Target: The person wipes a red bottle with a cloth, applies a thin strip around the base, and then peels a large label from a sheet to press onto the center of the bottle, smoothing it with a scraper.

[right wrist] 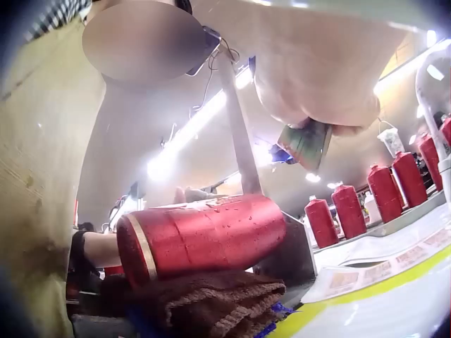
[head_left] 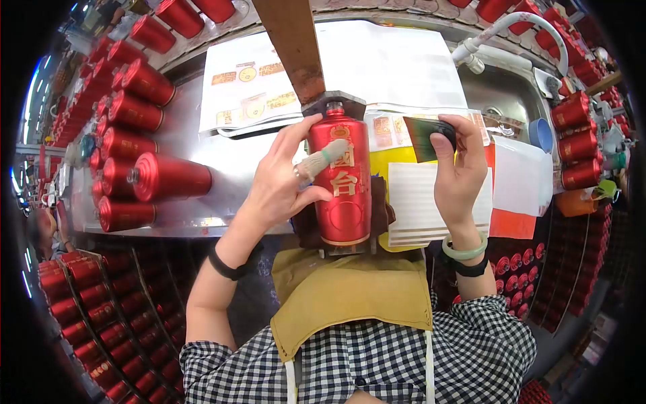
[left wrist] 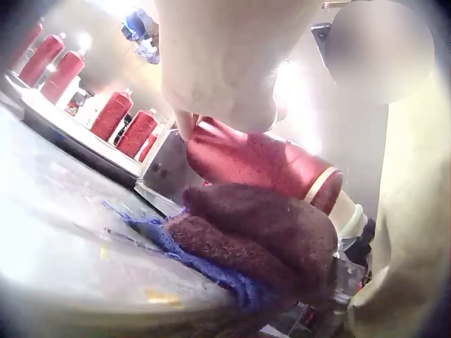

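The red bottle (head_left: 344, 222) is laid on its side on a brown cloth (right wrist: 211, 292), with its neck directed toward the dark metal plate (head_left: 354, 106) at the wooden post (head_left: 293, 44). The bottle is touched by the left hand (head_left: 277, 176), whose fingers are spread and mostly extended; one is covered by a knitted sleeve (head_left: 316, 164). A dark scraper (head_left: 422, 141) is pinched between thumb and fingers of the right hand (head_left: 462, 174), apart from the bottle.
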`<state>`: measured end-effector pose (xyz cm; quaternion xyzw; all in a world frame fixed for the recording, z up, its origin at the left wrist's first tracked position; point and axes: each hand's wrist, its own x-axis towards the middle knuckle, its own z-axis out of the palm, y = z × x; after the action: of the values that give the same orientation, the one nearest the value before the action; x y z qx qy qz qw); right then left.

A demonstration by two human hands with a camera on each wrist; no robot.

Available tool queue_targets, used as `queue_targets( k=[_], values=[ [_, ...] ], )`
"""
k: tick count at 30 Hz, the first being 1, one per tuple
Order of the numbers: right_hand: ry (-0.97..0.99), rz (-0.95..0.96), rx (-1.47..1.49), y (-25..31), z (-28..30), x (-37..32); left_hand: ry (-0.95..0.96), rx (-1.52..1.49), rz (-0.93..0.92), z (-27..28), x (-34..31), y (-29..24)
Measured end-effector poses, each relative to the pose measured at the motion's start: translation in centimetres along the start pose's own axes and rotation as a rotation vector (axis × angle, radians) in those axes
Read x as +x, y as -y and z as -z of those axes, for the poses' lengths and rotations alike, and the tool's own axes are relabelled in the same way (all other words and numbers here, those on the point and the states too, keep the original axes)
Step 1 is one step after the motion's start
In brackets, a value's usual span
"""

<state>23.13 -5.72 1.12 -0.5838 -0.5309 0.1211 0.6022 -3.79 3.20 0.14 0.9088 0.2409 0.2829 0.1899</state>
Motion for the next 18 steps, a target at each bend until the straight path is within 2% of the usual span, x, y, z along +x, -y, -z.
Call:
queue_targets(
  k=[3, 6, 9, 11, 13, 15, 16, 18],
  values=[
    [0.011, -0.045, 0.011, 0.1, -0.1, -0.4, 0.069, 0.103, -0.048, 0.8, 1.6, -0.1],
    [0.011, -0.050, 0.027, 0.5, -0.2, -0.7, 0.106, 0.077, -0.069, 1.1, 2.5, 0.8],
    [0.016, -0.024, -0.013, 0.2, 0.3, -0.6, 0.054, -0.050, -0.100, 0.3, 2.7, 2.8],
    [0.040, -0.072, 0.000, 0.5, 0.4, -0.9, 0.027, -0.066, -0.115, 0.2, 3.1, 3.2],
    [0.053, -0.041, -0.010, 1.2, 0.0, -0.4, -0.021, -0.164, -0.058, -0.2, 3.2, 3.5],
    [0.145, 0.067, -0.091, 2.5, -0.8, 0.6, -0.048, -0.186, -0.037, -0.5, 3.0, 3.4],
    [0.162, 0.151, -0.031, 2.9, -1.8, 1.2, -0.069, -0.264, 0.017, -0.5, 2.9, 3.3],
    [0.287, 0.585, -0.201, 3.4, -3.3, 3.4, -0.148, -0.380, 0.078, -1.5, 2.6, 3.9]
  ],
)
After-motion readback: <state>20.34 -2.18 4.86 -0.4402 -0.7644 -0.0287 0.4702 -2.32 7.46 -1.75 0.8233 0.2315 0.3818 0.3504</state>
